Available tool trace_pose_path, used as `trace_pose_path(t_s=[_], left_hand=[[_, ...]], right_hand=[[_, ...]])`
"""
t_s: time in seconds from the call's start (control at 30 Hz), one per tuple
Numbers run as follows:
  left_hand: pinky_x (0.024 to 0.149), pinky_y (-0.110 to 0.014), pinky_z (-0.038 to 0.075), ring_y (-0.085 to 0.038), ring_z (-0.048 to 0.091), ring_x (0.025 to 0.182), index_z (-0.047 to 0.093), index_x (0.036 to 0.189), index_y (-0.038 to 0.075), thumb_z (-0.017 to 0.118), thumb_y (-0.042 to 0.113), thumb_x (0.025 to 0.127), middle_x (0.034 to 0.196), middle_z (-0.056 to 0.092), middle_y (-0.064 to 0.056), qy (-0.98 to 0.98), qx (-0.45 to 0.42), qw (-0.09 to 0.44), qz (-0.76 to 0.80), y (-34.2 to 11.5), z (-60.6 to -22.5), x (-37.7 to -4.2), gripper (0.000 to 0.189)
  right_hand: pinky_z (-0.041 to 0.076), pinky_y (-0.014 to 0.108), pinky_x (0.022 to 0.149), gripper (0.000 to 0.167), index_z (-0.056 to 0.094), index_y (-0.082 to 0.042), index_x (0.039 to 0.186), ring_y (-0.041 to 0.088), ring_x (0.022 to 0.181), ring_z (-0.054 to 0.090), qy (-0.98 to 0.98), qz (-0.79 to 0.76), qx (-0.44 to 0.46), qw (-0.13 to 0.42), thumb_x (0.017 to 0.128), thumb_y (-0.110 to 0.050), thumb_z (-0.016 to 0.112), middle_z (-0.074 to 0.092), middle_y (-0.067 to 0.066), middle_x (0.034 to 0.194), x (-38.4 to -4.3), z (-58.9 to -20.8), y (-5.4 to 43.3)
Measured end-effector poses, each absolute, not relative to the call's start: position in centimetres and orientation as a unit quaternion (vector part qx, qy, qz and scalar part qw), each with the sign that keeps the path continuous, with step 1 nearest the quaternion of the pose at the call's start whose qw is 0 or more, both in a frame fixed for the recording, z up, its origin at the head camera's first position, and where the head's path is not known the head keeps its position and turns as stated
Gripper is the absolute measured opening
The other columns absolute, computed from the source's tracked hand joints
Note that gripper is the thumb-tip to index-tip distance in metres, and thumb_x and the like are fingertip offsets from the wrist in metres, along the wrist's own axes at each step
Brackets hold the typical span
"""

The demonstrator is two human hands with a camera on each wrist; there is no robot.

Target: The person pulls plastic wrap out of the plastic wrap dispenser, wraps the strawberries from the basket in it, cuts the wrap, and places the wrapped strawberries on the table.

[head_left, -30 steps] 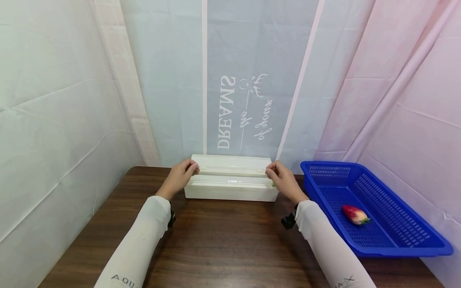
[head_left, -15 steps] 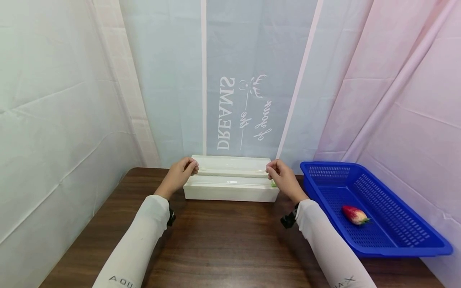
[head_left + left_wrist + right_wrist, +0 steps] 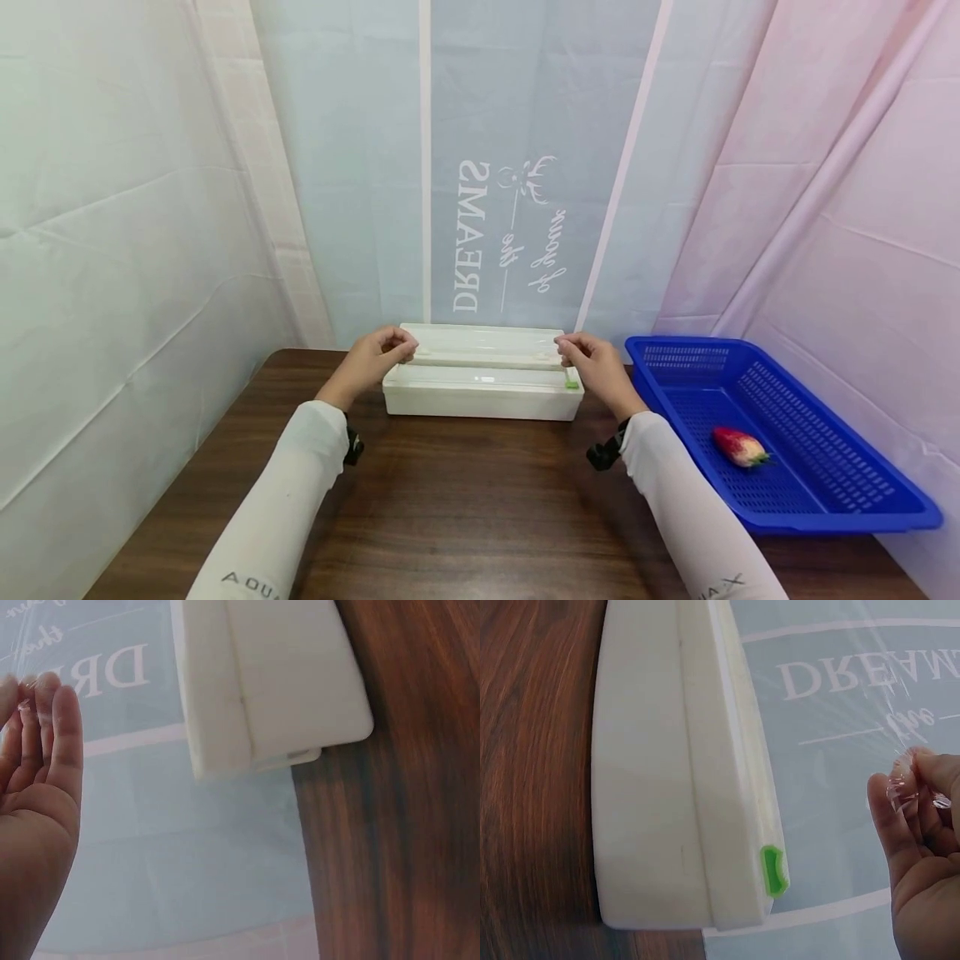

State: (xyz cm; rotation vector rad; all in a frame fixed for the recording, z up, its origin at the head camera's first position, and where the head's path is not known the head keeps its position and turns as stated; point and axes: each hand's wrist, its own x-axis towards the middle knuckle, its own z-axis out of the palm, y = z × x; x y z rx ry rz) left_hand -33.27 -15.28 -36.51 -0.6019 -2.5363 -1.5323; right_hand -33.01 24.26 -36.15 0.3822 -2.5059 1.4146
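Observation:
A long white cling film dispenser (image 3: 483,404) lies across the table's far end, with a green cutter slider (image 3: 572,384) at its right end. My left hand (image 3: 367,364) pinches the film at the left, its fingertips bunched together above the box. At the other end my right hand (image 3: 597,371) pinches the opposite corner of the film. In the right wrist view the clear cling film (image 3: 902,787) is crumpled at the fingertips and stretched thin toward the far side. The left wrist view has my left hand (image 3: 45,765) beside the dispenser's end (image 3: 292,675).
To the right stands a blue plastic basket (image 3: 693,479) with a red and cream strawberry-like fruit (image 3: 740,447) in it. The brown wooden table (image 3: 472,508) ends near a hanging grey-blue cloth (image 3: 360,167) with mirrored lettering. Pale curtains (image 3: 135,250) hang at both sides.
My right hand has shifted slightly to the right, and the green slider shows more fully. Both hands keep pinching the film; the dispenser and basket stay in place.

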Motion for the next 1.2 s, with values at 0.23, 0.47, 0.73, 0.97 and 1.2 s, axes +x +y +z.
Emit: trace_pose_path(t_s=[0.23, 0.47, 0.73, 0.97, 1.2], left_hand=[[0.094, -0.053, 0.051, -0.041, 0.065, 0.103, 0.070, 0.109, 0.007, 0.063, 0.031, 0.101, 0.101, 0.068, -0.014, -0.824, -0.200, 0.066, -0.525, -15.2, -35.4, -33.3, 0.027], [0.094, -0.050, 0.052, -0.040, 0.066, 0.105, 0.071, 0.113, 0.008, 0.064, 0.035, 0.100, 0.103, 0.070, -0.011, -0.822, -0.185, 0.082, -0.532, -15.0, -34.7, -33.0, 0.031], [0.091, -0.047, 0.054, -0.029, 0.069, 0.096, 0.073, 0.108, 0.009, 0.064, 0.038, 0.099, 0.098, 0.072, -0.007, -0.826, -0.183, 0.116, -0.520, -14.9, -34.3, -33.1, 0.031], [0.083, -0.039, 0.056, -0.018, 0.068, 0.089, 0.073, 0.107, 0.011, 0.061, 0.039, 0.101, 0.096, 0.072, -0.004, -0.834, -0.187, 0.139, -0.499, -14.8, -33.9, -33.1, 0.031], [0.083, -0.047, 0.055, -0.022, 0.066, 0.091, 0.071, 0.110, 0.010, 0.061, 0.039, 0.101, 0.098, 0.070, -0.006, -0.828, -0.179, 0.136, -0.515, -14.6, -33.6, -32.8, 0.032]], right_hand=[[0.051, 0.051, 0.090, 0.041, 0.068, -0.006, 0.119, 0.025, 0.092, 0.063, -0.845, 0.503, 0.133, 0.125, 0.102, -0.042, 0.057, 0.066, 0.013, 0.103, -33.2, -35.6, 24.2], [0.051, 0.053, 0.091, 0.039, 0.068, -0.003, 0.118, 0.024, 0.091, 0.063, -0.830, 0.528, 0.135, 0.123, 0.102, -0.038, 0.058, 0.064, 0.012, 0.102, -32.7, -34.8, 24.0], [0.055, 0.046, 0.088, 0.038, 0.067, 0.000, 0.118, 0.042, 0.099, 0.062, -0.814, 0.548, 0.146, 0.125, 0.102, -0.034, 0.059, 0.063, 0.015, 0.104, -32.5, -34.4, 23.9], [0.056, 0.042, 0.086, 0.041, 0.068, -0.002, 0.118, 0.032, 0.094, 0.063, -0.813, 0.550, 0.140, 0.132, 0.101, -0.039, 0.061, 0.063, 0.012, 0.101, -32.2, -34.0, 23.9], [0.055, 0.025, 0.074, 0.038, 0.067, 0.000, 0.117, 0.022, 0.085, 0.060, -0.809, 0.547, 0.160, 0.145, 0.103, -0.034, 0.059, 0.061, 0.018, 0.097, -31.9, -33.6, 23.8]])
